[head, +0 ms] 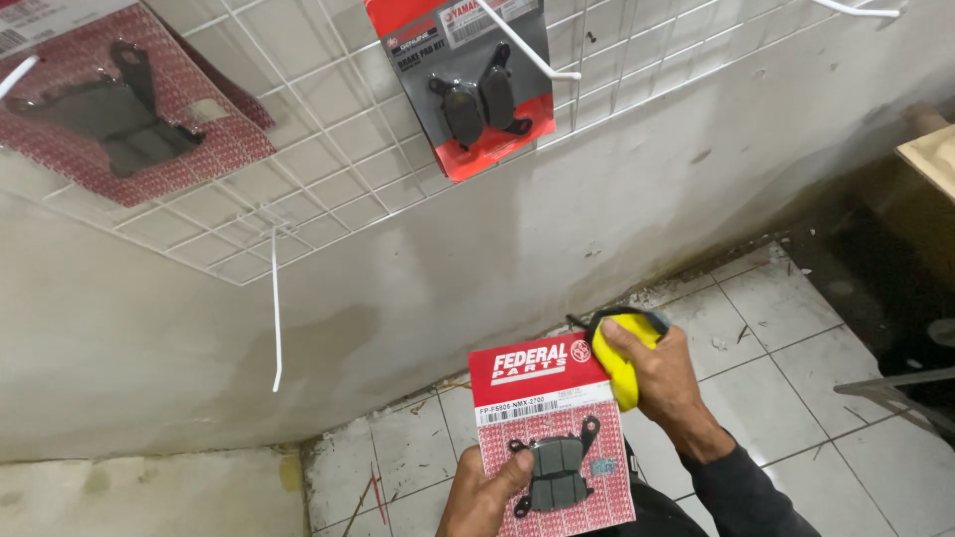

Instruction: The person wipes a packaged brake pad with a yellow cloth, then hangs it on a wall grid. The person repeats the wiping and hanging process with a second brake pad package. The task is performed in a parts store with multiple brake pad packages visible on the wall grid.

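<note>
The left hand [482, 497] grips a red brake-pad pack [554, 441] by its lower left edge, thumb across the front beside the dark pads under the clear blister. The pack stands upright at the bottom middle of the view, above a dark trouser leg. The right hand [662, 373], in a dark sleeve, closes around a yellow tool [622, 356] with a black tip, held against the pack's top right corner. Below lies a dirty white tiled floor [786, 398]. Beyond it rises a stained grey wall [418, 298] carrying a white wire grid [328, 129]. Two more packs hang there: a red and grey one [473, 85] on a hook, and a red one [119, 99] at top left.
</note>
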